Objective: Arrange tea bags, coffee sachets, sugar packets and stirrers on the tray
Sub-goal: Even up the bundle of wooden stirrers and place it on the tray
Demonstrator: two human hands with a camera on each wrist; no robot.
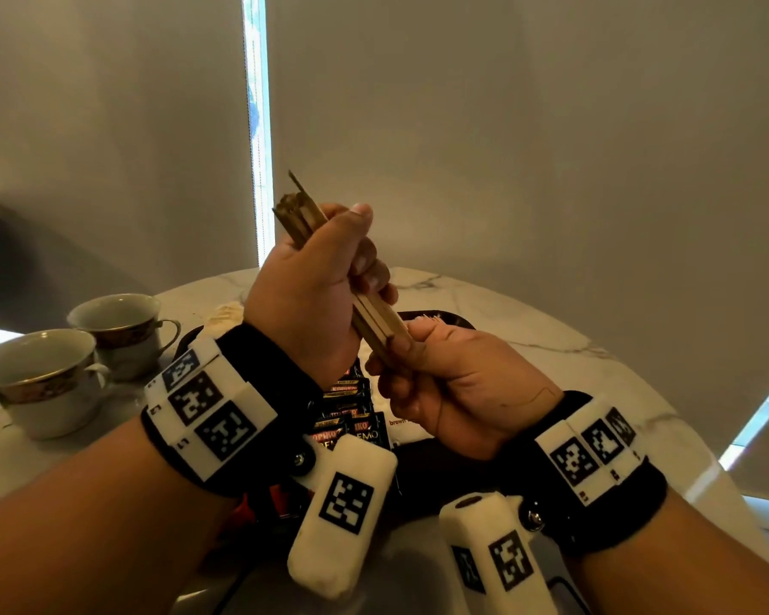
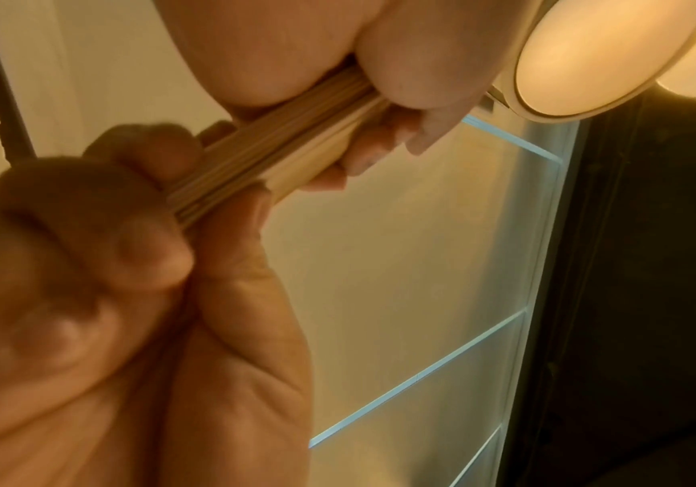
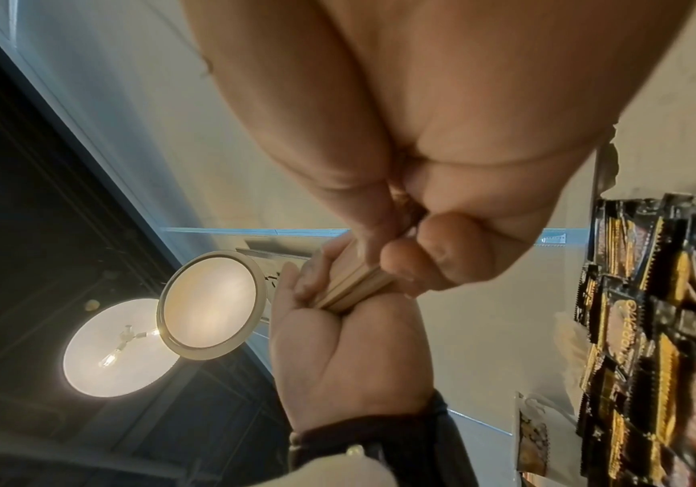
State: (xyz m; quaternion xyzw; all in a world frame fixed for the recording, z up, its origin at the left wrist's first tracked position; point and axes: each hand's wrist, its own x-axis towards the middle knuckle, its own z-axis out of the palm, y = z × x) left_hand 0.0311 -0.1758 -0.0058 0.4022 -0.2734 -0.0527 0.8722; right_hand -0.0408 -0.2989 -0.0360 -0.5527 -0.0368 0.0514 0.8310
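A bundle of wooden stirrers [image 1: 376, 319] is held slanted in the air above the dark tray [image 1: 445, 320]. My left hand [image 1: 325, 277] grips the bundle's upper half, its top ends [image 1: 294, 206] sticking out past the fist. My right hand [image 1: 422, 366] grips the lower end with curled fingers. The left wrist view shows the stirrers [image 2: 280, 155] running between both fists; the right wrist view shows the stirrers [image 3: 354, 283] end-on. Black coffee sachets [image 1: 351, 415] lie on the tray below my wrists, with a white sugar packet [image 1: 411, 426] beside them. The same coffee sachets [image 3: 650, 329] fill the right wrist view's right side.
Two white cups with gold rims, one [image 1: 127, 330] behind the other [image 1: 45, 379], stand on the marble table [image 1: 529, 330] at the left. Grey blinds hang behind the table. A round ceiling lamp [image 3: 211, 303] shows overhead.
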